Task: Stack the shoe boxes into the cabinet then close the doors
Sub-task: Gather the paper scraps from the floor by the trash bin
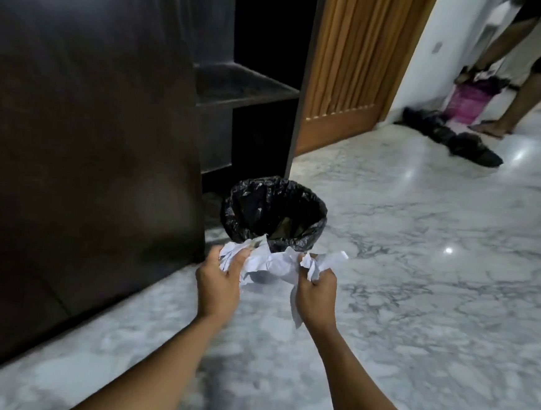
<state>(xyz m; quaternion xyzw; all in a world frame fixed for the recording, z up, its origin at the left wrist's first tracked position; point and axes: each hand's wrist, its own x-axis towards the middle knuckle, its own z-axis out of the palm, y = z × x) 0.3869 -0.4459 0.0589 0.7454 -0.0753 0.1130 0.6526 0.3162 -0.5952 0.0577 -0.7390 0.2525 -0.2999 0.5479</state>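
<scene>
Both of my hands hold a bunch of crumpled white paper (271, 263) just in front of a small bin lined with a black bag (275, 211). My left hand (219, 281) grips the paper's left end and my right hand (315, 297) grips its right end. The dark cabinet stands at the left: its open door (84, 132) fills the left side, and dark shelves (242, 89) show behind it. No shoe box is in view.
The bin stands on the marble floor (421, 249) at the foot of the cabinet door. A wooden slatted door (354, 66) stands beyond the cabinet. At the far right another person (532, 70) bends over a pink bag (465, 103), with dark shoes (455, 138) on the floor nearby.
</scene>
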